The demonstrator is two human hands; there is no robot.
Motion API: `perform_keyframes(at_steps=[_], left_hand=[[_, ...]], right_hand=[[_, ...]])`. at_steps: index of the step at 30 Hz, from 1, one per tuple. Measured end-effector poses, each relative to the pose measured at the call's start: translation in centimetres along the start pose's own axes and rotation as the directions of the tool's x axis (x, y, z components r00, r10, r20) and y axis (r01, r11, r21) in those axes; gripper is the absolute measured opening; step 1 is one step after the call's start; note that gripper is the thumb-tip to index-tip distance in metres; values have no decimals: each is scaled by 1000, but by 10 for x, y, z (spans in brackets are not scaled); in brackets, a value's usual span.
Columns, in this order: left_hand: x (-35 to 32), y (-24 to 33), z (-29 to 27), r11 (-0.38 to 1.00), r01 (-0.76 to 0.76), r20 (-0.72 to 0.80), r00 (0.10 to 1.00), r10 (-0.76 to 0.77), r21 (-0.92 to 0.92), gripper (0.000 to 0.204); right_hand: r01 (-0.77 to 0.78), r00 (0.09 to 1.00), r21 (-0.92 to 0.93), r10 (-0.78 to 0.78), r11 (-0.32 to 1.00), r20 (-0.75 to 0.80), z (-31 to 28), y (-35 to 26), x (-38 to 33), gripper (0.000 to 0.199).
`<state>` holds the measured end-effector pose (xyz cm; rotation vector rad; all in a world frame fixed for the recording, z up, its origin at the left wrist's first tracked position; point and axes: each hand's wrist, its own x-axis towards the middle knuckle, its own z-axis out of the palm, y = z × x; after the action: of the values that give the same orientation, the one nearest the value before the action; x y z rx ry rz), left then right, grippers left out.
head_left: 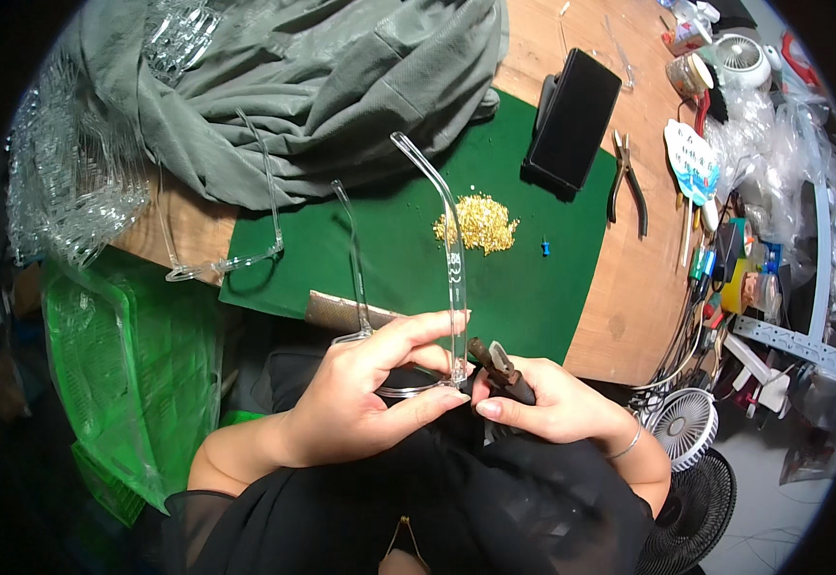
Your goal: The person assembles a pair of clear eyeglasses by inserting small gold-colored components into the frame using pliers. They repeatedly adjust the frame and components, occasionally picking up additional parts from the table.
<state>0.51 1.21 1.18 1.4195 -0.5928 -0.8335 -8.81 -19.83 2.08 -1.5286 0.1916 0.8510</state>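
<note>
Between the thumb and fingers of my left hand (pixel 346 393) is a clear eyeglass frame (pixel 455 287). Its temples stand up and away from me over the green mat (pixel 317 249). My right hand (pixel 566 402) is closed around pliers (pixel 504 370) with dark handles, their jaws close to the frame's hinge corner. Whether the jaws touch the hinge, I cannot tell. A heap of small gold-coloured pieces (pixel 480 225) lies on the mat past my hands. Another clear eyeglass frame (pixel 229 264) rests at the mat's left edge.
Grey-green cloth (pixel 341 86) covers the far left, beside stacked clear frames (pixel 73 182). A green basket (pixel 102 355) stands at left. A black phone (pixel 579 115), cutting pliers (pixel 626 187) and a tiny blue piece (pixel 546 248) lie ahead. Small fans (pixel 681 426) stand at right.
</note>
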Motion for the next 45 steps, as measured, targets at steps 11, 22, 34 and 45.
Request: perform_keyframes(at_steps=[11, 22, 34, 45], left_hand=[[-3, 4, 1, 996, 29, 8, 1000, -30, 85, 54], [-2, 3, 0, 994, 27, 20, 999, -29, 103, 51], [0, 1, 3, 989, 102, 13, 994, -104, 105, 50], [4, -3, 1, 949, -199, 50, 980, 193, 245, 51]], right_hand=[[57, 991, -87, -46, 995, 126, -2, -13, 7, 32], [9, 987, -143, 14, 990, 163, -6, -20, 7, 37], [-80, 994, -249, 97, 965, 58, -4, -20, 16, 35], [331, 808, -718, -577, 613, -119, -3, 3, 14, 33]])
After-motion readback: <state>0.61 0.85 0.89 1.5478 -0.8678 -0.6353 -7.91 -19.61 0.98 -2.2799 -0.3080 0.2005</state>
